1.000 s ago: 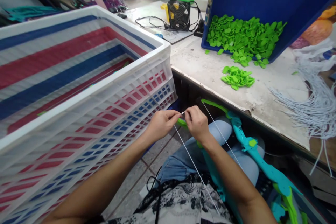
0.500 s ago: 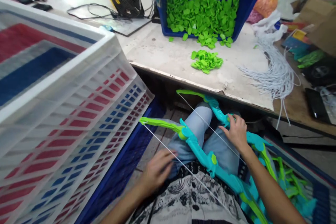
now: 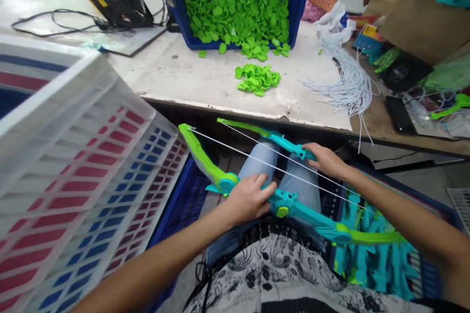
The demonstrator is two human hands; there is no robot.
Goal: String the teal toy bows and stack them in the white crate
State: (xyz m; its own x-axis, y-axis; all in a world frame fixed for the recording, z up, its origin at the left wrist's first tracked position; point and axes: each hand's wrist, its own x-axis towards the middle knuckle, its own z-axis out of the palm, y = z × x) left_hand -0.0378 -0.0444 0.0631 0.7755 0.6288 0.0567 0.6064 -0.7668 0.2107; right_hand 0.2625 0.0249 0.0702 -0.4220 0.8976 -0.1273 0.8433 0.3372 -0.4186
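Across my lap lies a toy bow (image 3: 312, 217) with a turquoise middle, lime-green limbs and a white string. My left hand (image 3: 250, 196) is closed around its turquoise part, left of the green hexagonal piece at its centre. Farther out, over my knees, is a second toy bow (image 3: 284, 144) of the same kind. My right hand (image 3: 325, 159) grips this one near its middle, and the forearm hides much of its right part. Both strings run roughly side by side between the two bows.
A blue bin (image 3: 176, 19) of green plastic pieces (image 3: 235, 14) stands on the table (image 3: 176, 80), with a small green heap (image 3: 258, 79) before it. White strings (image 3: 348, 83) hang over the edge. A white crate (image 3: 91, 93) is left; turquoise bow parts (image 3: 382, 264) fill a crate at right.
My left hand has moved up from beside the nearer bow and closed on it. That bow has turned over, string now on the far side. The view has swung right.
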